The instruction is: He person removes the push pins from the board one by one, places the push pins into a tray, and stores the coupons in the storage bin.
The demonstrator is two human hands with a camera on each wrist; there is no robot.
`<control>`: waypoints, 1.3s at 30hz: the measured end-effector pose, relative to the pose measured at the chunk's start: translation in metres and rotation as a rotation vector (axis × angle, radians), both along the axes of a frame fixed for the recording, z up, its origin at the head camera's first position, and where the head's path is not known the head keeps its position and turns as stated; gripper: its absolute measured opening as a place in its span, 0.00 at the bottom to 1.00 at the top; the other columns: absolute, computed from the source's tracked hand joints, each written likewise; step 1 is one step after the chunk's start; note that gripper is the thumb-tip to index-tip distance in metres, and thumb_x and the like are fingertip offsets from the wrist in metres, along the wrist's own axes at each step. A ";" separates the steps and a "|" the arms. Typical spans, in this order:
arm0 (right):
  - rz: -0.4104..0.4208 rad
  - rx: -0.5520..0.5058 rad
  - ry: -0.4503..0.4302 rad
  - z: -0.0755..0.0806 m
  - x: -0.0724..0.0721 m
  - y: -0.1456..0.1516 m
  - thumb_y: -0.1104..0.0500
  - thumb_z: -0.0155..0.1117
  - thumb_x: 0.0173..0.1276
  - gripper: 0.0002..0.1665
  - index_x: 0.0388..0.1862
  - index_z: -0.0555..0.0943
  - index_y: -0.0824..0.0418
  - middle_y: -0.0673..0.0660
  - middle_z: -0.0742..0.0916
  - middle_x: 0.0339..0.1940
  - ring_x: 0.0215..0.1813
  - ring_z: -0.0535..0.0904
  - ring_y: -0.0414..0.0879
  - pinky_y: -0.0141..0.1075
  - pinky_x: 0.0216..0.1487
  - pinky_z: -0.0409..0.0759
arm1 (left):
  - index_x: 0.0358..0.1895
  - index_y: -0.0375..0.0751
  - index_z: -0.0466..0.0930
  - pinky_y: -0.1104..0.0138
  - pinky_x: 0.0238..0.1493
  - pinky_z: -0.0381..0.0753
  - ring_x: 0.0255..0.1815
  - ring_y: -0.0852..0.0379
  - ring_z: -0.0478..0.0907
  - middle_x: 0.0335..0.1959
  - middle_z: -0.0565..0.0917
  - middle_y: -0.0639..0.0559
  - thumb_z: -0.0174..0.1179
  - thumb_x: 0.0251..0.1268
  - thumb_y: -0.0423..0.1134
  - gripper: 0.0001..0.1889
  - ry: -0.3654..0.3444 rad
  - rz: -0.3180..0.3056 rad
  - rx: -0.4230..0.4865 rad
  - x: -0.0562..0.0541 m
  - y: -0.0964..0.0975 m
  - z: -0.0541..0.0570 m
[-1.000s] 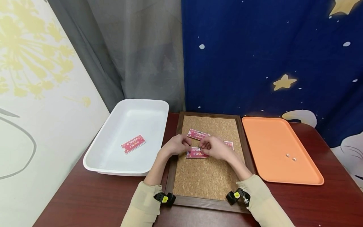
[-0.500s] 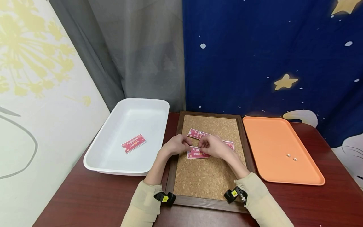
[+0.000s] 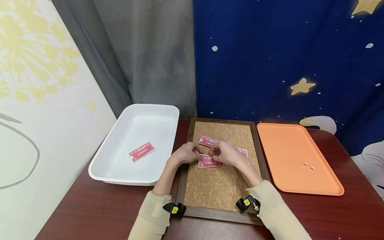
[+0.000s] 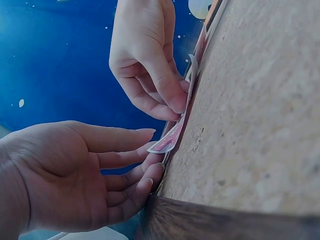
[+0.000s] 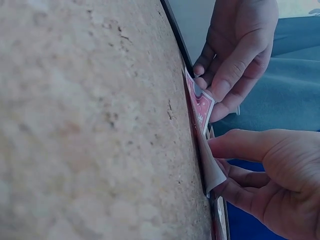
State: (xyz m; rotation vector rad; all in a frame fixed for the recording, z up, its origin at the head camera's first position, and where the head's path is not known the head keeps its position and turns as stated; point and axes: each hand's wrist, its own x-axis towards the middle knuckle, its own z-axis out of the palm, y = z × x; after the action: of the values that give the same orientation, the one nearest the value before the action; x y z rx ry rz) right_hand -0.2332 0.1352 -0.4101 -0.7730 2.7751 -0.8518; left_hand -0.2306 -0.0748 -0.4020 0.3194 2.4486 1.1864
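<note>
Head view: left hand [image 3: 188,152] curls loosely at the front pink coupon [image 3: 207,162] on the corkboard [image 3: 219,190], pinch unclear; right hand [image 3: 225,154], seemingly pinching the pin, now hides its head, visible a second ago: likely pressing in!

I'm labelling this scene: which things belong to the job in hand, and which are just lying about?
Seemingly the job's:
corkboard
handled coupon
board's other coupons
coupon in bin inside white bin
two shiny pieces on orange tray

Just background:
blue curtain
grey curtain
</note>
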 end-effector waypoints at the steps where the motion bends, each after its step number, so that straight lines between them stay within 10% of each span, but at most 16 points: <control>1: 0.001 0.003 -0.008 0.000 0.000 0.000 0.68 0.75 0.64 0.04 0.33 0.87 0.61 0.50 0.89 0.29 0.33 0.81 0.36 0.32 0.39 0.80 | 0.46 0.34 0.85 0.69 0.32 0.70 0.32 0.57 0.73 0.34 0.82 0.48 0.68 0.69 0.32 0.07 0.000 0.001 -0.001 -0.001 0.000 -0.001; 39: 0.005 -0.009 -0.029 -0.008 -0.009 -0.001 0.65 0.73 0.56 0.05 0.31 0.84 0.61 0.51 0.87 0.26 0.31 0.80 0.37 0.31 0.36 0.80 | 0.41 0.33 0.83 0.70 0.30 0.71 0.28 0.58 0.71 0.28 0.80 0.50 0.64 0.66 0.25 0.04 -0.012 0.016 0.040 0.001 -0.001 -0.002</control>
State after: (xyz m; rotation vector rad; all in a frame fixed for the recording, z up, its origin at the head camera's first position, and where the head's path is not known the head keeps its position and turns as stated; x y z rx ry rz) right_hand -0.2419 0.1339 -0.4178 -0.7625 2.7447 -0.8685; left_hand -0.2299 -0.0761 -0.4044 0.3048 2.4241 1.2420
